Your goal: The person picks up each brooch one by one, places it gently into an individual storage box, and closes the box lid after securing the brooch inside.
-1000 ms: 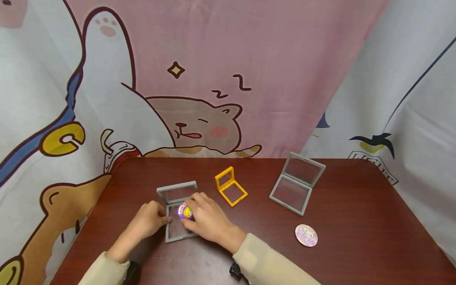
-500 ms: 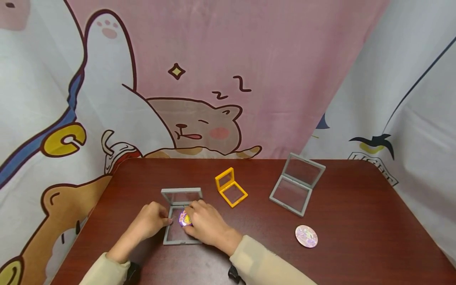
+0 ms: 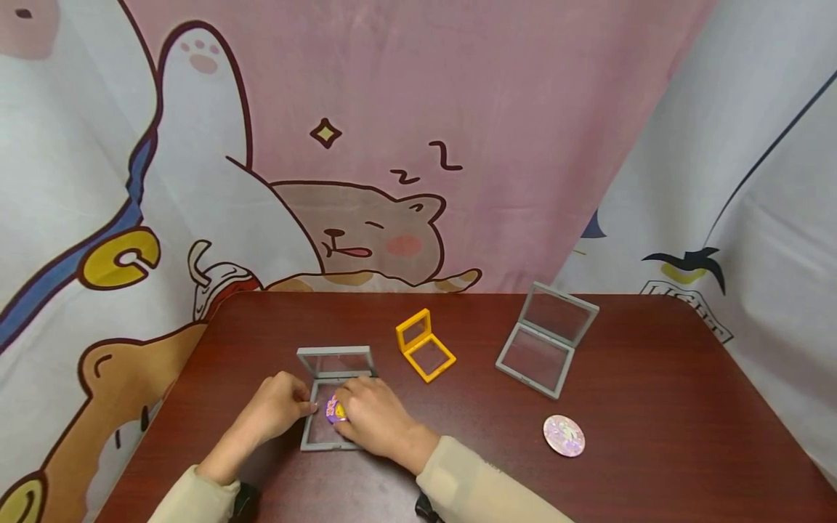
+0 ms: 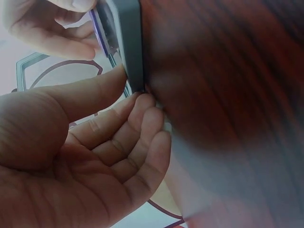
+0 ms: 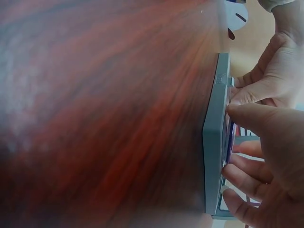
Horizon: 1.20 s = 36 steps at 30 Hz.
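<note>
A grey display frame [image 3: 331,445] with clear film panels stands hinged open on the table, front left, its lid raised at the back. My left hand [image 3: 280,404] grips its left edge; in the left wrist view the thumb lies against the grey rim [image 4: 130,42] and the fingers curl at its side. Over the lower panel my right hand [image 3: 381,420] holds a round purple badge [image 3: 336,410] with a yellow figure, thumb and fingers at its edges. Seen from the right wrist, the badge [image 5: 231,140] lies flat at the film; the palm covers part of it from above.
Behind the hands stands a small yellow frame [image 3: 428,356], hinged open. Another grey frame [image 3: 536,356], also open, is at the back right. A round pink badge [image 3: 564,436] lies on the dark red table [image 3: 654,407]. A cartoon-print curtain [image 3: 523,145] hangs behind.
The grey frame has turned to sit squarer and shifted slightly right and nearer. The right hand has moved a little nearer with the purple badge. The left hand stays at the frame's edge.
</note>
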### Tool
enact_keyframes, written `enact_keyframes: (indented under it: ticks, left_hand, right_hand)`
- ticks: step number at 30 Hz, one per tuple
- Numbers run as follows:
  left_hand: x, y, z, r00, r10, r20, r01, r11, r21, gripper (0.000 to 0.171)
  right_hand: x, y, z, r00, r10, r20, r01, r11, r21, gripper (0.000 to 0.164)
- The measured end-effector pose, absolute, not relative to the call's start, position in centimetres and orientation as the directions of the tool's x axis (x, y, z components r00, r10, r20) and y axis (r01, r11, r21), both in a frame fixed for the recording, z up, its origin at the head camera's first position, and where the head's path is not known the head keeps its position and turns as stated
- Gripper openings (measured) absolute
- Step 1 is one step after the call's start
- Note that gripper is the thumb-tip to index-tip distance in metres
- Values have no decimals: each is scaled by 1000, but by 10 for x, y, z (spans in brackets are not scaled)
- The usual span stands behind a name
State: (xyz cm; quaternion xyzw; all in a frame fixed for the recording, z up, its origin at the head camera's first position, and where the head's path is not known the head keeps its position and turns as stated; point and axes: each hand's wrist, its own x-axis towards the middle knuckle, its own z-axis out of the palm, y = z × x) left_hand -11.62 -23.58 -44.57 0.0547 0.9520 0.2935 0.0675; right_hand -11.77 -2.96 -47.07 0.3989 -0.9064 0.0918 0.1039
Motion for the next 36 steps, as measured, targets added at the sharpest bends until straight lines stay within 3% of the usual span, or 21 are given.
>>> enact_keyframes:
  ticks: [7, 13, 19, 24, 36]
  left_hand:
    - [-116, -236, -447, -984, 144, -103, 60, 820, 569, 32]
    - [-117, -236, -446, -985, 143, -98, 61, 816, 575, 30]
    - [-117, -236, -447, -986, 126, -109, 41, 819, 572, 31]
    - [-117, -236, -448, -986, 117, -116, 29, 817, 576, 30]
    - [-116, -235, -448, -986, 116, -122, 22, 810, 587, 30]
  right_hand:
    - [-117, -22, -462, -648, -701, 297, -754, 645, -122, 31]
    - [-120, -6, -433, -595, -680, 429, -793, 585, -173, 15]
    - [-128, 6, -413, -556, -590, 585, -810, 541, -224, 11]
    - [-137, 14, -406, -602, -533, 595, -779, 557, -289, 18]
    - [-146, 19, -415, -702, -532, 474, -703, 625, -340, 37]
